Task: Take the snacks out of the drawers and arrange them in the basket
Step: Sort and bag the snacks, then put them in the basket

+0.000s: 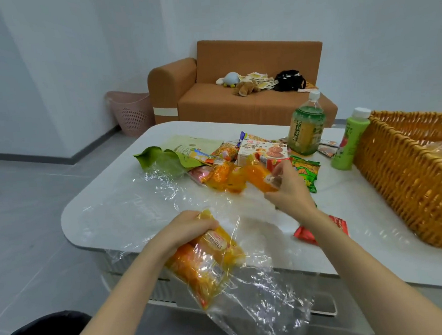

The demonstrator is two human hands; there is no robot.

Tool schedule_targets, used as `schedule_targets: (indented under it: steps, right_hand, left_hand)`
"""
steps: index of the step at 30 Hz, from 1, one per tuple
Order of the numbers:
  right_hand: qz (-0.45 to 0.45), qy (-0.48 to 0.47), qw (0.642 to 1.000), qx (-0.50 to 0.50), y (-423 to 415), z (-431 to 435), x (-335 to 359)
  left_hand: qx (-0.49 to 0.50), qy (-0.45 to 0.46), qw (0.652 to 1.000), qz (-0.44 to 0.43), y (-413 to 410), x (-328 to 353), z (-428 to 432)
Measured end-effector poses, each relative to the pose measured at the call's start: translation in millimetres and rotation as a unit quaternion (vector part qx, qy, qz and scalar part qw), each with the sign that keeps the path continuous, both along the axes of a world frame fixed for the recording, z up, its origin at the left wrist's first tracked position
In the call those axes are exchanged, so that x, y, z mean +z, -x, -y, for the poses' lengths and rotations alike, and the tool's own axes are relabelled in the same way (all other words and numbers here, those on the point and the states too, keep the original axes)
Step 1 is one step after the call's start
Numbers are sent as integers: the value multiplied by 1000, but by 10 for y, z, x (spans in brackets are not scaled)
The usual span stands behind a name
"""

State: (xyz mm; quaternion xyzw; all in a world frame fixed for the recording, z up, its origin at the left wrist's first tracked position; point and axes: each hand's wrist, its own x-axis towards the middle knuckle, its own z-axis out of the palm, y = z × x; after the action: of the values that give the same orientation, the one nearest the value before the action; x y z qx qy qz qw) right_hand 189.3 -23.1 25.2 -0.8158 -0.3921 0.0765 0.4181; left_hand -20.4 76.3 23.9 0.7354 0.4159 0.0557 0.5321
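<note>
My left hand (190, 228) grips a clear bag of orange-yellow snack packets (208, 262) at the table's near edge. Farther in, my right hand (285, 189) pinches the end of another orange snack packet (257, 179) lying on the white table (113, 214). A pile of snacks sits behind it: a biscuit box (263, 150), a green pouch (184, 151), a green packet (306, 171) and a red packet (308, 233) partly under my right forearm. The wicker basket (409, 180) stands at the right with a clear bag inside.
Two green drink bottles (307, 128) (348, 140) stand between the pile and the basket. Crumpled clear plastic (148, 196) covers the table's left part. An orange sofa (235, 88) with soft toys and a pink bin (129, 111) stand beyond.
</note>
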Motion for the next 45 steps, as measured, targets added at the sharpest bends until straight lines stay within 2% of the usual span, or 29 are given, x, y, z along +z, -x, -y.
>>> schedule_targets:
  steps: [2,6,8,10,13,15,17,20,23,28,30,31,33,34,36,38,40,43,45]
  right_hand:
    - [-26,-33,999,2,-50,182,119]
    - [-156,-64,986,-12,-138,519,119]
    - [-171,-79,981,-46,-217,680,60]
    - [-114,-67,989,-66,-304,847,2]
    - [23,45,997,-51,-425,1062,-90]
    - [24,130,991,-15,-456,1164,-150]
    - [60,220,974,7,-448,1259,-196]
    - [214,318,923,-11,-441,1315,-267]
    - [312,301,899,-65,-465,1282,-341]
    - [344,230,903,-118,-530,1236,-407]
    - [320,178,922,-124,-517,1200,-368]
    - [285,121,943,-126,-485,1172,-321]
    - [140,-38,982,-119,-409,1105,-187]
    - [42,-107,988,-107,-363,1078,-91]
    - [-149,-198,966,-79,-269,1072,101]
    - [-276,-223,933,-56,-189,1127,260]
    - [-305,-193,932,-34,-140,1189,313]
    - [-255,-106,961,-20,-82,1225,267]
    - [-234,-82,969,-14,-31,1209,233]
  left_hand:
    - [14,1,999,38,-33,35,47]
    - [52,38,991,119,-97,93,185]
    - [46,55,988,134,-121,103,266]
    - [22,66,989,128,-117,106,321]
    - [-6,66,990,124,-94,121,369]
    - [2,63,989,136,-87,137,388]
    - [20,61,986,152,-86,155,394]
    - [47,53,984,164,-83,165,376]
    - [64,49,982,169,-90,157,367]
    - [96,43,976,189,-120,123,340]
    - [108,31,975,194,-130,110,328]
    - [114,24,974,197,-132,107,320]
    - [134,8,970,202,-128,101,284]
    - [147,2,967,206,-121,100,261]
    - [169,-4,962,216,-105,106,225]
    - [184,-4,956,230,-100,103,187]
    - [194,1,952,238,-96,98,176]
    - [193,28,949,247,-99,92,187]
    - [188,62,948,248,-117,110,222]
